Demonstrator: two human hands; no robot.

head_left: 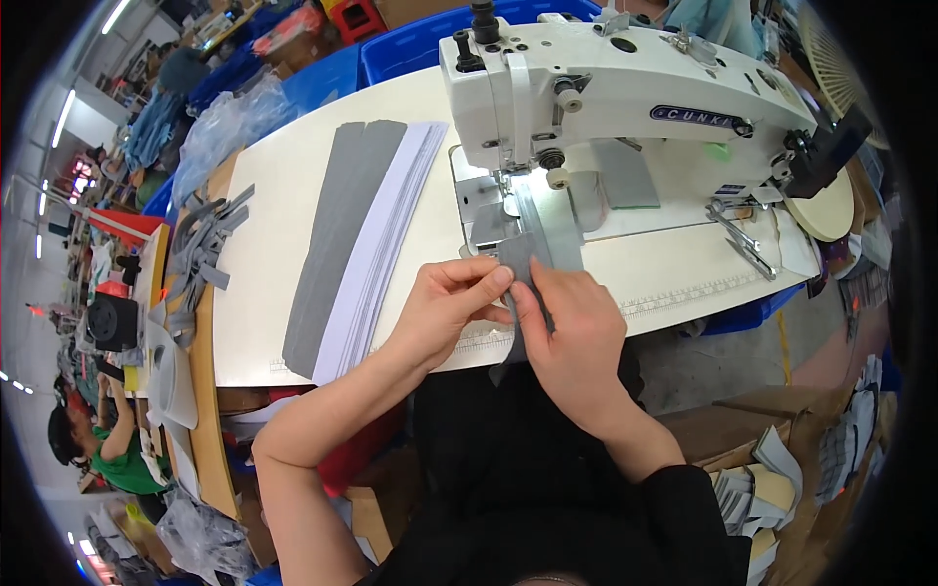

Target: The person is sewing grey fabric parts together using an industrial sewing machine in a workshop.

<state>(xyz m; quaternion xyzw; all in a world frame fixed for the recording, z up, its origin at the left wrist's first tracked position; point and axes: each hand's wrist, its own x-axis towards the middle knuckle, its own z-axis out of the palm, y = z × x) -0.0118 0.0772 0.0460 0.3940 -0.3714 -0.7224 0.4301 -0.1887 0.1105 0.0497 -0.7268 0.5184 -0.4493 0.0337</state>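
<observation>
A white sewing machine point(625, 88) stands on the pale table, its needle area just beyond my hands. A grey fabric strip point(518, 256) runs from the machine's plate toward me, and its loose end hangs over the table's front edge. My left hand point(457, 301) pinches the strip's left side between thumb and fingers. On the other side, my right hand point(575, 327) grips the strip's right edge, thumb close to the left fingertips. Left of the hands lie stacked grey fabric strips point(342, 234) beside a stack of pale lilac strips point(386, 249).
Grey scraps point(200, 249) are heaped at the table's left edge. A ruler tape point(684, 295) runs along the front edge. Metal tweezers or snips point(747, 244) lie right of the machine. Blue bins point(401, 54) stand behind. A person in green point(127, 459) works at far left.
</observation>
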